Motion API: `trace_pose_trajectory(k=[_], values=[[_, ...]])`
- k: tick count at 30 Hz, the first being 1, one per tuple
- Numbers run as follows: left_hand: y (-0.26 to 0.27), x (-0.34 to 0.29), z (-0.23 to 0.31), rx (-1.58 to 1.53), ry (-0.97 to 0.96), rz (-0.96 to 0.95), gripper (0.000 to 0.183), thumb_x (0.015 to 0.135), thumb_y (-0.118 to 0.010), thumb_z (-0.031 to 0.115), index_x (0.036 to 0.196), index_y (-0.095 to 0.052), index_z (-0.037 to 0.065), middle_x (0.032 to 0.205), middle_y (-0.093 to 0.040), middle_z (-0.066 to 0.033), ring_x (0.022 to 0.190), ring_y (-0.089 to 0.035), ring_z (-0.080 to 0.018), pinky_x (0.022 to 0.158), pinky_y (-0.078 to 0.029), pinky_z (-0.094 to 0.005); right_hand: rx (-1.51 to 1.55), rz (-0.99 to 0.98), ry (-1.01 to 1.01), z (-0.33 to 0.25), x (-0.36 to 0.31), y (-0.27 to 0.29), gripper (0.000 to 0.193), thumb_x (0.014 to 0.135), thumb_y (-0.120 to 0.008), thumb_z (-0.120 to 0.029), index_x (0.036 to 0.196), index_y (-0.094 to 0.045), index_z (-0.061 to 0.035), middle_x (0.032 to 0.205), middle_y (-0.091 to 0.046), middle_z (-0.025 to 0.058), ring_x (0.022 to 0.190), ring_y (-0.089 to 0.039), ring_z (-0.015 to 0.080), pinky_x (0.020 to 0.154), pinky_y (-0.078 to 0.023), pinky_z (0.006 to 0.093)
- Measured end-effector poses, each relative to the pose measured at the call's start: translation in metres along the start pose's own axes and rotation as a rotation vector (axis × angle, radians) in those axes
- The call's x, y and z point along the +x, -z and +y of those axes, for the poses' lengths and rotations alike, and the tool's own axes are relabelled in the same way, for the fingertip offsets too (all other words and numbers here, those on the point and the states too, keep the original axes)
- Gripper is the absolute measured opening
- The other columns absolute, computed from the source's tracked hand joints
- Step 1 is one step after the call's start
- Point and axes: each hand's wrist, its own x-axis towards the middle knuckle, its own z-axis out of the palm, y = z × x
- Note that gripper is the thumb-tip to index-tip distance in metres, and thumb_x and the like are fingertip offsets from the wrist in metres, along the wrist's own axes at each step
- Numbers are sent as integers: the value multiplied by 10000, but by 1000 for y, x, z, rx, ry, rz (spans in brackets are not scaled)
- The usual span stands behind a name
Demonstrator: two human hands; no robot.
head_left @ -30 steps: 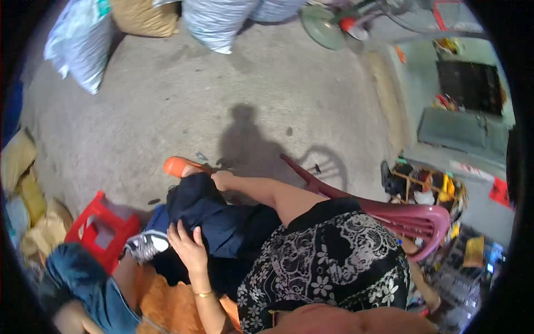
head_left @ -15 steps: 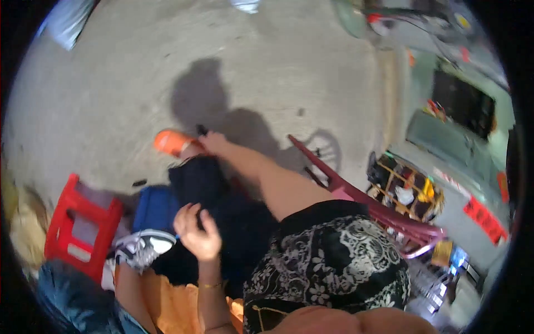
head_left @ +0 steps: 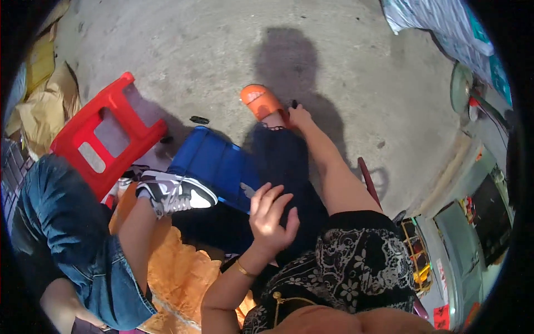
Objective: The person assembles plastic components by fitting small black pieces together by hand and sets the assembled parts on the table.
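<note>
My left hand (head_left: 271,218) is raised over my lap with its fingers spread and holds nothing. Below it lies my leg in dark trousers (head_left: 283,167), ending in an orange slipper (head_left: 260,101). My right arm stretches forward along that leg. My right hand (head_left: 301,115) rests at the trouser hem beside the slipper, with a small black thing at its fingertips. Whether it grips anything is unclear.
Another person's leg in denim shorts (head_left: 72,234) with a black-and-white sneaker (head_left: 177,193) comes in from the left, over an orange cloth (head_left: 178,273). A red plastic stool (head_left: 105,139), a blue fabric thing (head_left: 214,164), a maroon chair edge (head_left: 368,177), sacks (head_left: 439,22) and a fan (head_left: 464,89) surround me.
The view has swung left and down. My left hand has lifted off the dark trousers and spread its fingers. My right hand stays by the orange slipper.
</note>
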Motion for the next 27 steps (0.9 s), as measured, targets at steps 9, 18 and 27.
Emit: trace_pose_trajectory(k=[9, 18, 27], values=[[6, -7, -11, -120, 34, 17, 285, 694, -702, 93, 971, -675, 31, 1088, -627, -158, 1086, -559, -400, 922, -467, -467, -207, 333, 583, -53, 0, 52, 170, 856, -552, -192, 1010, -617, -160, 953, -596, 167, 898, -634, 364, 744, -527, 477], [-16, -26, -30, -363, 148, 68, 290, 787, -652, 115, 1062, -636, 28, 1156, -593, -135, 1161, -514, -343, 993, -411, -441, -564, 97, 1124, -276, 33, 56, 179, 776, -579, -135, 860, -735, -113, 808, -688, 137, 766, -684, 339, 655, -560, 440], [-18, -27, -75, -808, 703, 78, 323, 824, -583, 175, 1096, -605, 2, 1199, -558, -174, 1191, -479, -359, 1032, -389, -441, -1136, 114, 1015, -305, 87, -77, 320, 962, -442, -248, 1185, -663, -185, 1409, -420, 79, 1326, -315, 427, 948, -352, 706]])
